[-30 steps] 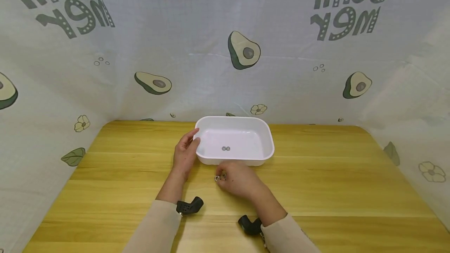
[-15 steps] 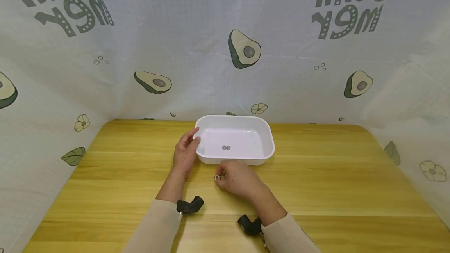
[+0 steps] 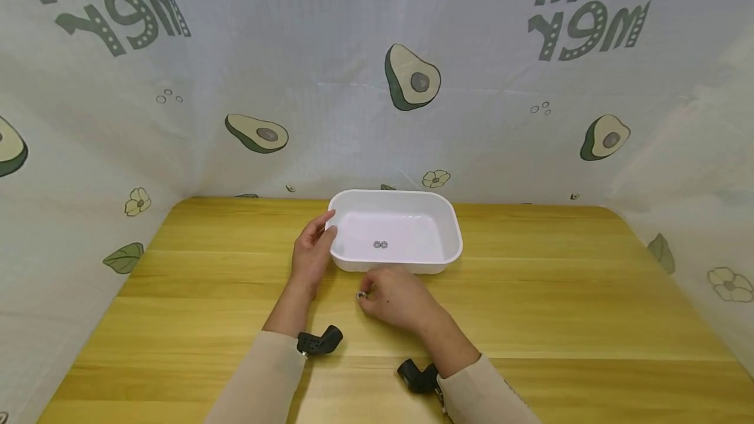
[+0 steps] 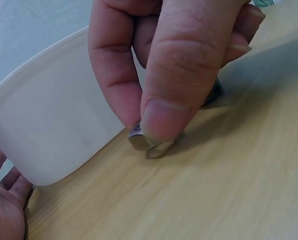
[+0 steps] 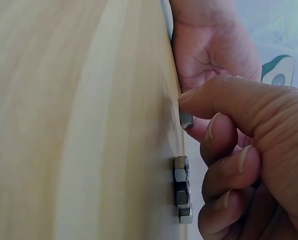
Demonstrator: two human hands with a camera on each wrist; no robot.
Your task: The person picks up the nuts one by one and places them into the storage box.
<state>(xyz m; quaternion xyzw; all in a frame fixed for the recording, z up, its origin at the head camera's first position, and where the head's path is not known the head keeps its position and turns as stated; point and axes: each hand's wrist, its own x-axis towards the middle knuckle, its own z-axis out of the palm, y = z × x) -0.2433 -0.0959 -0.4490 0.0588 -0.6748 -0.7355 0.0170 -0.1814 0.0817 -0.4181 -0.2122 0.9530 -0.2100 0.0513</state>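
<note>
My left hand [image 3: 311, 254] rests with its fingers at the left end of a white plastic tray [image 3: 432, 260]. Thumb and index finger of my right hand [image 3: 397, 296] pinch a small metal nut [image 4: 138, 141] just over the tabletop, in front of the tray. The right wrist view shows several more nuts [image 5: 181, 182] in a row on the table beside the curled lower fingers; in the head view that hand hides them. Two nuts [image 3: 380, 245] lie side by side on the tray's floor.
The wooden table [image 3: 559, 306] extends to both sides and in front of the tray. Behind it hangs a pale cloth [image 3: 330, 51] printed with avocados. Black wrist cameras [image 3: 320, 340] stick out at both cuffs.
My right hand has shifted slightly left with the pinched nut. A second nut seen beside it earlier is now out of sight in the head view. The left hand stays at the tray.
</note>
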